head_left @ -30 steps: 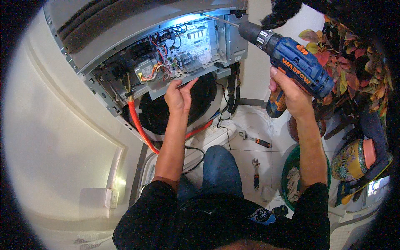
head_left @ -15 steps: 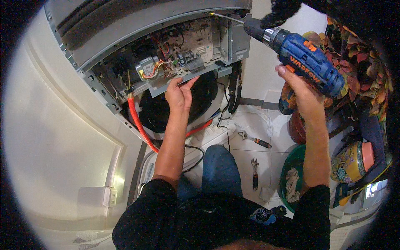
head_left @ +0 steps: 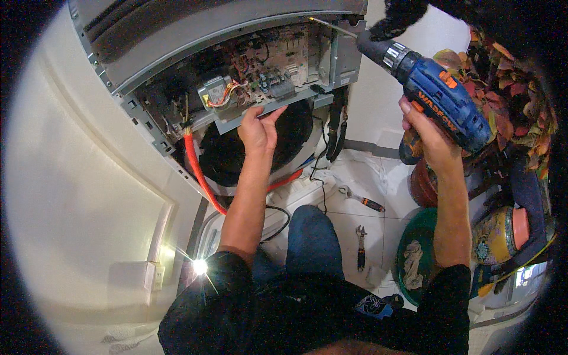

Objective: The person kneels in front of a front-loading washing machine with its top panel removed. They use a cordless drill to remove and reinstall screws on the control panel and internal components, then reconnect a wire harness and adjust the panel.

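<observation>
My right hand (head_left: 427, 127) is wrapped round the handle of a blue and black cordless drill (head_left: 447, 94). Its long bit (head_left: 334, 26) points left, with the tip at the upper edge of an opened metal housing (head_left: 349, 65). My left hand (head_left: 260, 125) pinches the lower lip of a grey metal panel (head_left: 236, 120) under the exposed circuit board (head_left: 272, 68). Left of the board sits a silver box (head_left: 214, 93) with several coloured wires. An orange corrugated sleeve (head_left: 192, 163) hangs from the housing's lower left, and a dark round opening (head_left: 236, 155) shows behind my left wrist.
Two adjustable wrenches, one upper (head_left: 362, 199) and one lower (head_left: 360, 248), lie on the tiled floor. A green basin (head_left: 405, 266) with a cloth stands by my right arm. Leafy plants (head_left: 503, 77) and a painted pot (head_left: 492, 235) are on the right. A wall socket (head_left: 157, 277) is left.
The housing, drill and both hands appear slightly shifted rightward in the view. A bright light now shines by my left shoulder. Both grips look the same.
</observation>
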The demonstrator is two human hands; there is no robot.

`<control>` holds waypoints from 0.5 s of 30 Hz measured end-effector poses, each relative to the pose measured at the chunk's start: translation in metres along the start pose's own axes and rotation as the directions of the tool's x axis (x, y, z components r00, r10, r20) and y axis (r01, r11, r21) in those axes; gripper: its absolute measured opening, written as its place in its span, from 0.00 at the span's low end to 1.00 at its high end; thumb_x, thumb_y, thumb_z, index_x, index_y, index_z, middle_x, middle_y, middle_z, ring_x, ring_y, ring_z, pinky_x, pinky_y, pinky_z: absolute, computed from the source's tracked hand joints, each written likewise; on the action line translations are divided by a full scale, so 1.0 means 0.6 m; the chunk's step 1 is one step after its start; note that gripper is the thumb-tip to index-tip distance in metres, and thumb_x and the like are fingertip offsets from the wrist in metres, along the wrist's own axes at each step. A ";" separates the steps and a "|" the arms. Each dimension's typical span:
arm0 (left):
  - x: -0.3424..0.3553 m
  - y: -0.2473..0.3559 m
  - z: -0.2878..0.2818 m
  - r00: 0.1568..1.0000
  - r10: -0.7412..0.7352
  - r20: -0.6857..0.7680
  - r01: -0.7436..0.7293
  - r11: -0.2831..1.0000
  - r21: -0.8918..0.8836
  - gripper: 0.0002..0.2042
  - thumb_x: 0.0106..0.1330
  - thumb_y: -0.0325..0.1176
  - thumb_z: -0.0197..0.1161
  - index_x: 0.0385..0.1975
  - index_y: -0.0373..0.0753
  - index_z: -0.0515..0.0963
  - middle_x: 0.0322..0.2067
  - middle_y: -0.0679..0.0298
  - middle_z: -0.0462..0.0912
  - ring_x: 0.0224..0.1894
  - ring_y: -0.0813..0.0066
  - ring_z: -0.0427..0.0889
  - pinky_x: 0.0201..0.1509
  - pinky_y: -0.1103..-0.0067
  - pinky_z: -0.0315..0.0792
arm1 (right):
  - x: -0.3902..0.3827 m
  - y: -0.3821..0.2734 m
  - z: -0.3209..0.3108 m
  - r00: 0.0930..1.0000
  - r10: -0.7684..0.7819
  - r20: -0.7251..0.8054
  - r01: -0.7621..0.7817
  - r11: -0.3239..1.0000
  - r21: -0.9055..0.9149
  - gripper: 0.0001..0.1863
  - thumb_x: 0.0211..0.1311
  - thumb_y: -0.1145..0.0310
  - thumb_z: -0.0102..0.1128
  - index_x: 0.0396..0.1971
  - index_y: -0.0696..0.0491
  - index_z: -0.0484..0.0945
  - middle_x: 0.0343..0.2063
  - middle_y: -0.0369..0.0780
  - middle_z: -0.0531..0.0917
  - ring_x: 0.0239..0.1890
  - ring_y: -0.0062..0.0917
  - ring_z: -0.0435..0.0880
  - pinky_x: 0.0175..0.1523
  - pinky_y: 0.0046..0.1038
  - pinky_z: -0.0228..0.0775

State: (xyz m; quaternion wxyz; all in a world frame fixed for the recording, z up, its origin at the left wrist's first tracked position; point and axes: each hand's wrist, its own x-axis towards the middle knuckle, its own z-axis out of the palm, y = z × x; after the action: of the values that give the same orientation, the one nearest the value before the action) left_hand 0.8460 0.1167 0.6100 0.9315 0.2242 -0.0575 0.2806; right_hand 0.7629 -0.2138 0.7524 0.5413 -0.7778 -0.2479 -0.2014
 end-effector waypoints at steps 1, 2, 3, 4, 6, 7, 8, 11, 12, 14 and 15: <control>0.000 -0.001 0.001 1.000 0.009 0.016 -0.009 1.000 0.002 0.13 0.61 0.19 0.49 0.46 0.26 0.67 0.49 0.47 0.72 0.56 0.41 0.74 0.59 0.38 0.74 | 0.000 0.000 -0.001 1.000 -0.007 0.019 0.007 1.000 -0.010 0.12 0.64 0.60 0.67 0.37 0.52 0.81 0.27 0.32 0.81 0.28 0.17 0.79 0.35 0.25 0.74; -0.001 -0.001 0.001 1.000 0.009 0.016 -0.010 1.000 0.010 0.13 0.61 0.19 0.50 0.46 0.26 0.66 0.49 0.47 0.72 0.56 0.41 0.74 0.59 0.38 0.74 | 0.001 0.001 -0.003 0.999 0.013 0.030 -0.012 1.000 -0.027 0.12 0.64 0.60 0.67 0.38 0.53 0.81 0.28 0.32 0.82 0.28 0.18 0.80 0.36 0.25 0.74; -0.001 -0.001 0.001 1.000 0.009 0.030 -0.009 1.000 0.010 0.13 0.61 0.19 0.50 0.46 0.25 0.66 0.48 0.47 0.72 0.56 0.41 0.74 0.58 0.38 0.74 | -0.001 0.001 -0.004 0.999 0.035 0.039 -0.033 0.998 -0.044 0.12 0.65 0.60 0.67 0.39 0.53 0.81 0.29 0.32 0.82 0.29 0.18 0.80 0.36 0.25 0.75; -0.001 -0.001 0.002 0.997 0.013 0.070 -0.013 1.000 0.003 0.13 0.61 0.19 0.50 0.46 0.25 0.66 0.48 0.47 0.72 0.56 0.41 0.74 0.58 0.38 0.75 | -0.002 0.002 -0.005 0.994 0.107 0.030 -0.103 0.989 -0.104 0.12 0.65 0.60 0.67 0.40 0.53 0.82 0.30 0.33 0.83 0.30 0.18 0.81 0.37 0.26 0.75; -0.001 -0.001 0.004 0.999 -0.006 0.039 0.006 1.000 0.010 0.12 0.62 0.19 0.50 0.46 0.25 0.66 0.49 0.45 0.71 0.56 0.41 0.74 0.58 0.39 0.75 | -0.004 0.005 -0.005 1.000 0.028 0.002 -0.028 0.999 -0.038 0.13 0.65 0.60 0.67 0.41 0.53 0.82 0.30 0.33 0.83 0.30 0.18 0.81 0.37 0.26 0.76; -0.001 0.000 0.004 1.000 -0.020 0.009 0.020 1.000 0.018 0.12 0.62 0.20 0.50 0.46 0.25 0.66 0.49 0.45 0.71 0.56 0.41 0.74 0.58 0.39 0.76 | -0.005 0.007 -0.005 1.000 -0.009 0.000 0.009 1.000 -0.012 0.13 0.65 0.60 0.67 0.42 0.53 0.82 0.31 0.33 0.84 0.31 0.18 0.81 0.38 0.26 0.76; -0.001 0.001 0.005 0.999 -0.026 0.030 0.026 1.000 0.004 0.12 0.62 0.19 0.50 0.46 0.25 0.66 0.49 0.44 0.71 0.56 0.41 0.74 0.58 0.39 0.75 | -0.006 0.008 -0.004 1.000 0.003 -0.009 -0.003 1.000 -0.016 0.13 0.65 0.60 0.67 0.42 0.53 0.83 0.31 0.33 0.84 0.31 0.18 0.81 0.38 0.26 0.76; -0.008 0.004 0.006 0.999 -0.041 0.019 0.041 0.999 0.004 0.12 0.62 0.19 0.49 0.46 0.25 0.66 0.50 0.43 0.71 0.57 0.41 0.73 0.59 0.39 0.75 | -0.005 0.008 -0.002 1.000 -0.016 0.002 0.016 0.999 0.040 0.13 0.64 0.61 0.68 0.42 0.54 0.83 0.31 0.33 0.84 0.30 0.18 0.81 0.38 0.25 0.76; -0.010 0.005 0.006 0.999 -0.034 0.020 0.033 0.999 0.017 0.12 0.62 0.19 0.49 0.46 0.24 0.66 0.50 0.43 0.71 0.57 0.41 0.73 0.59 0.39 0.75 | -0.003 0.006 0.000 1.000 -0.009 -0.013 0.010 0.997 0.074 0.14 0.64 0.61 0.68 0.42 0.54 0.83 0.31 0.33 0.84 0.30 0.18 0.81 0.38 0.25 0.76; -0.017 0.006 0.007 0.999 -0.040 0.031 0.040 0.999 0.027 0.13 0.62 0.18 0.49 0.46 0.24 0.66 0.50 0.44 0.71 0.57 0.41 0.73 0.60 0.39 0.74 | -0.005 -0.002 -0.002 1.000 0.006 -0.026 -0.003 0.995 0.099 0.13 0.64 0.61 0.68 0.42 0.54 0.83 0.30 0.33 0.84 0.29 0.18 0.81 0.38 0.25 0.76; -0.021 0.007 0.007 0.998 -0.051 0.042 0.050 0.998 0.026 0.13 0.61 0.18 0.49 0.46 0.24 0.66 0.50 0.45 0.72 0.57 0.42 0.73 0.61 0.39 0.73 | -0.005 -0.008 -0.005 1.000 0.011 -0.024 -0.009 0.996 0.091 0.13 0.64 0.61 0.68 0.42 0.54 0.83 0.30 0.33 0.84 0.29 0.18 0.81 0.37 0.25 0.76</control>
State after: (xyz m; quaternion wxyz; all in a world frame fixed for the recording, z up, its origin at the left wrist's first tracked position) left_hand 0.8334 0.1114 0.6125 0.9340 0.2429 -0.0681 0.2531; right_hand 0.7572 -0.2156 0.7553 0.5802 -0.7510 -0.2462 -0.1967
